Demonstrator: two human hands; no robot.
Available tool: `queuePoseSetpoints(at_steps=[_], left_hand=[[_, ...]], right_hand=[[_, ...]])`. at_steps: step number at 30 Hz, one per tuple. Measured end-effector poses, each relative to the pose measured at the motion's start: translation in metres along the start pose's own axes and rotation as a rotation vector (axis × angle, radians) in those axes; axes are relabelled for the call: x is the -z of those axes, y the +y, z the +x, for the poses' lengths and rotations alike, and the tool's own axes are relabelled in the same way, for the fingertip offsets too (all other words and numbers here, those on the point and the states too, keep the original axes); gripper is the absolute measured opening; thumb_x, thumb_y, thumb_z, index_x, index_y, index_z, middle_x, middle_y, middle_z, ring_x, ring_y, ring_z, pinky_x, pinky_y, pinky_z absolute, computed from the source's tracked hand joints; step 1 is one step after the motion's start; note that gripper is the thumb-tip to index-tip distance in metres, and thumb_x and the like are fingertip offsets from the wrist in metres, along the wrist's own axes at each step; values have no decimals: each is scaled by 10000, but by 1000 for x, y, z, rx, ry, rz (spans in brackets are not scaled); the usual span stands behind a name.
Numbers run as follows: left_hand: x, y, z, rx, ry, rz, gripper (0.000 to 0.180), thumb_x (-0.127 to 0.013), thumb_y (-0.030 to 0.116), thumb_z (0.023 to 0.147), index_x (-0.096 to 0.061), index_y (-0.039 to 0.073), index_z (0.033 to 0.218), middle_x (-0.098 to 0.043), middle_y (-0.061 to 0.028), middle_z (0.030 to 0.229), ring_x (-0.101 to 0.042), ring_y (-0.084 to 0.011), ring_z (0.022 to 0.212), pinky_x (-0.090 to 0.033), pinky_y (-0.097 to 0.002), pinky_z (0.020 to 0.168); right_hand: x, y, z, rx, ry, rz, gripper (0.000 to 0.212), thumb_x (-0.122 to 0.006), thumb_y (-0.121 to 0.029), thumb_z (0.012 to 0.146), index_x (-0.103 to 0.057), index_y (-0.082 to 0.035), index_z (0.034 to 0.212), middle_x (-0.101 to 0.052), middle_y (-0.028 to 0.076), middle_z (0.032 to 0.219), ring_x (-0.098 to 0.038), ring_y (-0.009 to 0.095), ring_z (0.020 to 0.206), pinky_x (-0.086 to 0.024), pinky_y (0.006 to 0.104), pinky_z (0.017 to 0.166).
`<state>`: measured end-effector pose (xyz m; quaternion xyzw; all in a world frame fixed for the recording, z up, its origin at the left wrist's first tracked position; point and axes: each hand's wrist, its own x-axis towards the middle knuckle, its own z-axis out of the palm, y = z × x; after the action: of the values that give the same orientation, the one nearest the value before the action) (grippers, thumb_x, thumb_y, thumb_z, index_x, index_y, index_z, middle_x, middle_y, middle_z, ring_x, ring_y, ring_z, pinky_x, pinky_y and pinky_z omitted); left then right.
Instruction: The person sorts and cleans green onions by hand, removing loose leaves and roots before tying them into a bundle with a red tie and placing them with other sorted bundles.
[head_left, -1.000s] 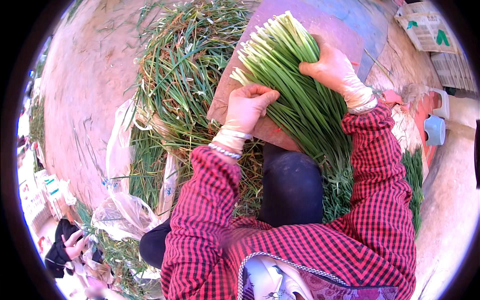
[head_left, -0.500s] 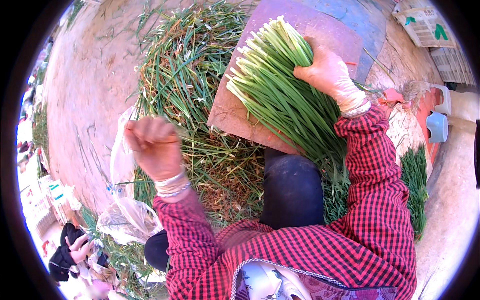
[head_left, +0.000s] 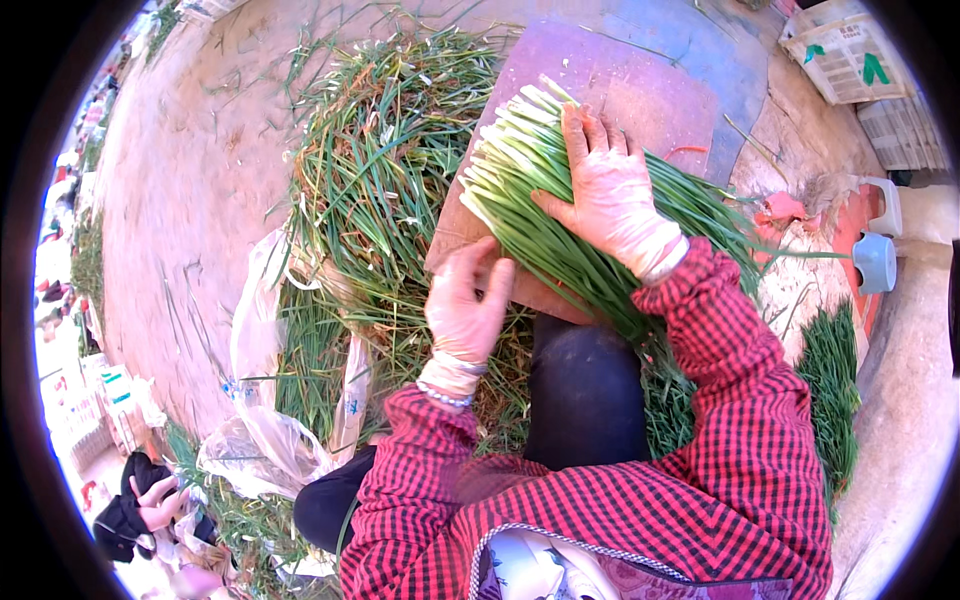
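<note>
A thick bunch of garlic chives (head_left: 515, 175) lies across a flat reddish board (head_left: 650, 85), pale cut ends at the upper left and green leaves trailing to the lower right. On top of the bunch rests my right hand (head_left: 608, 195), gloved, its fingers stretched over the stalks and the thumb apart. My left hand (head_left: 466, 300), also gloved, is at the board's lower left edge, close to the bunch. Its thumb stands away from the partly bent fingers, and nothing shows in it. The underside of the bunch is hidden.
A heap of loose leaves and trimmings (head_left: 390, 160) lies left of the board. Clear plastic bags (head_left: 265, 450) stand below it. My knee (head_left: 585, 390) is under the board's near edge. More green bunches (head_left: 828, 400), a blue stool (head_left: 874, 262) and stacked boxes (head_left: 845, 60) are at right.
My left hand has come from the left to the board's edge. The bunch has gone from tilted up in my right hand to lying flatter, and that hand has opened out over it.
</note>
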<state>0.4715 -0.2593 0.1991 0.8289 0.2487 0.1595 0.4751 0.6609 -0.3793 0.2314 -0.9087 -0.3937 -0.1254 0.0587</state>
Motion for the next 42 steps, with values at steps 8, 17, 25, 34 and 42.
queuePoseSetpoints(at_steps=[8,17,25,34,42], left_hand=[[-2,6,-1,364,-133,-416,597,-716,229,906,-447,-52,1359,-668,-84,1040,-605,-86,797,-506,-228,689],[-47,43,41,118,-236,-138,509,-686,281,884,-505,-44,1231,-662,-143,947,-681,-223,835,-537,-334,733],[-23,32,29,378,-202,-555,344,-617,178,936,-571,-12,1219,-665,-53,999,-621,-93,791,-505,-229,689],[-4,-6,7,84,-65,305,588,-735,432,787,-598,114,1261,-634,-103,1032,-650,-296,919,-525,-397,772],[6,-13,-32,-284,-115,433,204,-745,214,799,-605,85,872,-596,-91,830,-642,-277,766,-504,-374,649]], right_hand=[[28,55,31,-52,-257,427,1163,-660,-747,714,-330,90,1451,-338,328,1493,-343,425,1402,-296,435,1154],[21,53,21,-97,-567,975,1087,-783,-620,698,-366,39,1455,-565,289,1297,-556,345,1234,-413,371,1051],[8,44,8,-210,-396,823,1042,-739,-636,692,-399,-7,1449,-604,283,1234,-602,375,1164,-451,413,993],[-21,63,9,-219,-346,1074,1161,-717,-693,723,-275,39,1508,-503,236,1416,-466,300,1346,-340,371,1117],[-29,105,-16,-816,-158,1439,575,-588,-527,935,-611,-28,1221,-691,128,1093,-668,218,996,-503,349,894]])
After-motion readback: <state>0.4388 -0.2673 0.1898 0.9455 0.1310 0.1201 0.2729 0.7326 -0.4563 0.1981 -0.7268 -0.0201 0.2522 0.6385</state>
